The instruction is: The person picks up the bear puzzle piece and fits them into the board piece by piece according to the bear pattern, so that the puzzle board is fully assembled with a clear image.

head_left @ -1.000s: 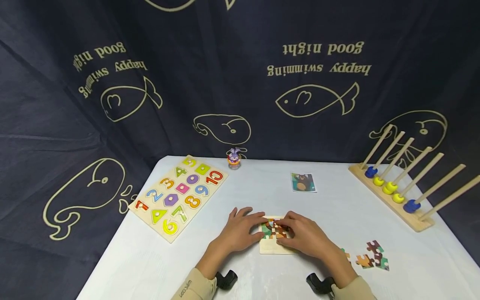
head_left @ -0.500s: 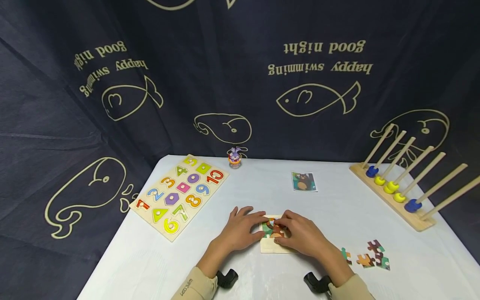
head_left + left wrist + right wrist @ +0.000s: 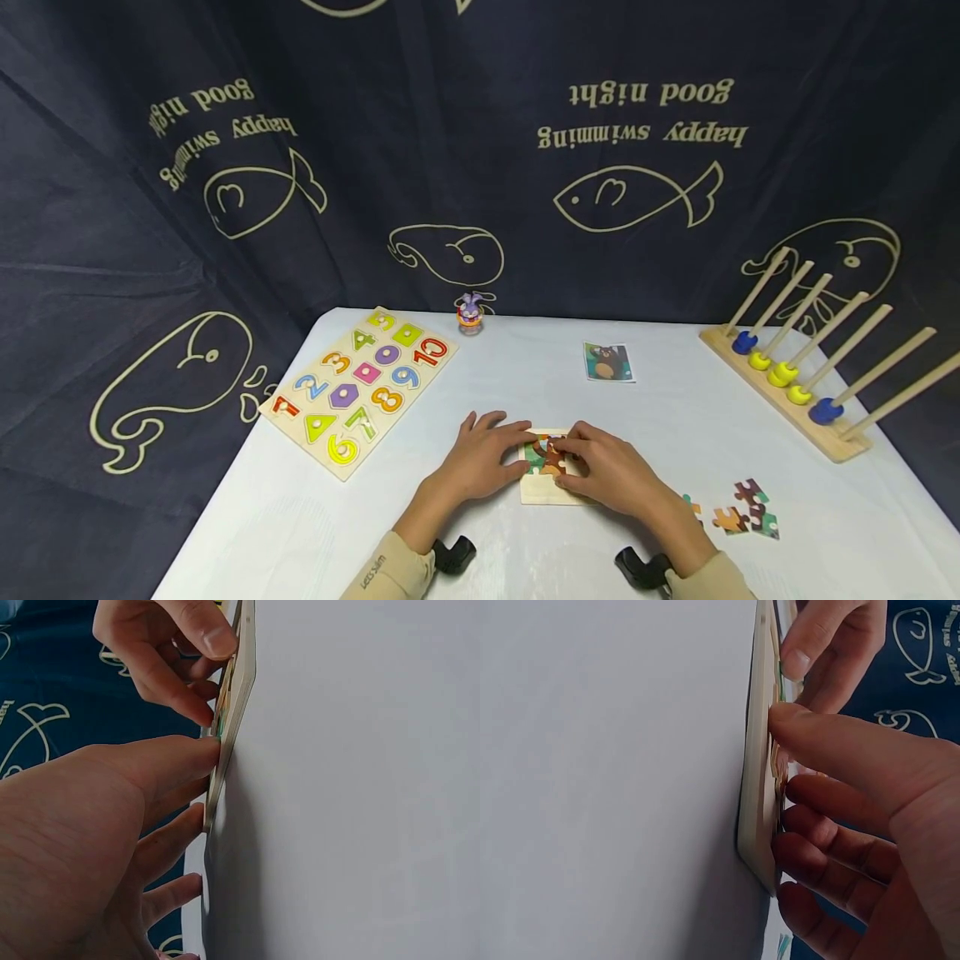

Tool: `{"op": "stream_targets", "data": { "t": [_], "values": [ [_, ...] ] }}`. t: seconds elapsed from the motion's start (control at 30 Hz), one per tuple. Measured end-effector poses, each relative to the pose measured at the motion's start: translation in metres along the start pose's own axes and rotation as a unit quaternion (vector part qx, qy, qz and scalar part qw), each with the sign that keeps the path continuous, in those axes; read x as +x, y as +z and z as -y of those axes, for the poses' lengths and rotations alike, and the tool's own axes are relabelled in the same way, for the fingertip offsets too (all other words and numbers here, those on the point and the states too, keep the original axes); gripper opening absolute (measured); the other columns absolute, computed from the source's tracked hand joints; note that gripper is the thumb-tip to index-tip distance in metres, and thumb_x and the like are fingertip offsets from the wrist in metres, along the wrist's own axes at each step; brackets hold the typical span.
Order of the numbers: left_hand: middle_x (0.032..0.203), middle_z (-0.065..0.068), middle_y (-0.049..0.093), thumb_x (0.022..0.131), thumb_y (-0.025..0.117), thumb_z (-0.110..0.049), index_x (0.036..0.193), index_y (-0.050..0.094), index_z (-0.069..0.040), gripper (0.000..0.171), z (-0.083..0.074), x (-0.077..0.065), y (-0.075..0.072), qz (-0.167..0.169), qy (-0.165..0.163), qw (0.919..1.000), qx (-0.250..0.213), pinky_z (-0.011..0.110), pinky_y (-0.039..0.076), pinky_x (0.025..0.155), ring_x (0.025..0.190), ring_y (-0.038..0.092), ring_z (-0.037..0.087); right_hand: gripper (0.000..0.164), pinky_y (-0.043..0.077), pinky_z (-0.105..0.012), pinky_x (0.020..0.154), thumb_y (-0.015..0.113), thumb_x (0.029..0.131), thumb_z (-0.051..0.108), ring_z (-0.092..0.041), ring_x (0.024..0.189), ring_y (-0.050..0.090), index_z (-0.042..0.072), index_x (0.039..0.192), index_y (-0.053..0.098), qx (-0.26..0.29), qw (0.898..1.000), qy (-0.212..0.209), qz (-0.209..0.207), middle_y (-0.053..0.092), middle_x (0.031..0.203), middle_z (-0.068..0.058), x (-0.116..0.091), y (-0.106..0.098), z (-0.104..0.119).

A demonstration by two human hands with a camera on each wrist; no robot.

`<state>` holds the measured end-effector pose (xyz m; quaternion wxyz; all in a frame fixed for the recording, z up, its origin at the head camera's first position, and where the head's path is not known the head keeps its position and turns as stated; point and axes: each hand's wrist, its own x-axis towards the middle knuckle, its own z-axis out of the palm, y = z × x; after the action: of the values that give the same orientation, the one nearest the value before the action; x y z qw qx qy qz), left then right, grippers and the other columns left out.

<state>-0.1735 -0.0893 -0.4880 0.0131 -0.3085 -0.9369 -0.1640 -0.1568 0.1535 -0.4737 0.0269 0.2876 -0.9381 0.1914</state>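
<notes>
A small wooden jigsaw board (image 3: pixel 551 494) lies before me, its upper part filled with green and brown pieces of a bear picture (image 3: pixel 553 465); the strip along its near side is bare wood. My left hand (image 3: pixel 478 462) rests at the board's left side, thumb and fingertips touching the edge and the pieces there. From the right, my right hand (image 3: pixel 611 471) reaches over the board, index finger and thumb bent around a brown puzzle piece among the joined ones. In the right wrist view, its other fingers (image 3: pixel 806 855) curl along the board's edge.
Several loose puzzle pieces (image 3: pixel 738 512) lie to the right of my right hand. Beyond the board is a bear picture card (image 3: pixel 609 363). A number puzzle board (image 3: pixel 360 392) lies left, a rabbit figure (image 3: pixel 470 314) at the back, and a pegged bead stand (image 3: pixel 795 400) right.
The gap seen between the pieces a second ago has closed up under my right fingers. My right hand has shifted only slightly; the left has kept its place.
</notes>
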Motion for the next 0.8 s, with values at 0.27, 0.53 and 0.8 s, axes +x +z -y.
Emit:
{"op": "stream_targets", "data": {
  "t": [0.27, 0.53, 0.8],
  "values": [
    [0.141, -0.012, 0.048, 0.091, 0.061, -0.044, 0.133, 0.059, -0.032, 0.043, 0.0003, 0.0000, 0.0014, 0.005, -0.005, 1.0000, -0.001, 0.064, 0.020, 0.105, 0.134, 0.035, 0.025, 0.044, 0.038, -0.023, 0.058, 0.077, 0.079, 0.039, -0.003, 0.070, 0.042, 0.017, 0.117, 0.071, -0.008, 1.000, -0.010, 0.001, 0.051, 0.095, 0.011, 0.0007, 0.0000, 0.0005],
    [0.142, -0.013, 0.047, 0.091, 0.061, -0.044, 0.133, 0.059, -0.032, 0.043, -0.0006, 0.0010, 0.0009, 0.008, -0.005, 0.9999, -0.005, 0.064, 0.020, 0.105, 0.134, 0.035, 0.025, 0.045, 0.037, -0.023, 0.057, 0.077, 0.078, 0.033, -0.004, 0.069, 0.042, 0.015, 0.119, 0.070, -0.002, 1.000, -0.011, 0.014, 0.052, 0.095, 0.010, 0.0005, -0.0027, 0.0030],
    [0.142, -0.013, 0.047, 0.092, 0.060, -0.044, 0.133, 0.059, -0.033, 0.043, 0.0004, 0.0009, 0.0009, 0.009, -0.008, 0.9999, 0.001, 0.063, 0.020, 0.105, 0.135, 0.034, 0.025, 0.044, 0.035, -0.022, 0.051, 0.076, 0.077, 0.031, -0.003, 0.062, 0.040, 0.015, 0.118, 0.070, -0.001, 1.000, 0.007, 0.022, 0.047, 0.085, 0.012, 0.0021, -0.0006, 0.0054]
  ]
}}
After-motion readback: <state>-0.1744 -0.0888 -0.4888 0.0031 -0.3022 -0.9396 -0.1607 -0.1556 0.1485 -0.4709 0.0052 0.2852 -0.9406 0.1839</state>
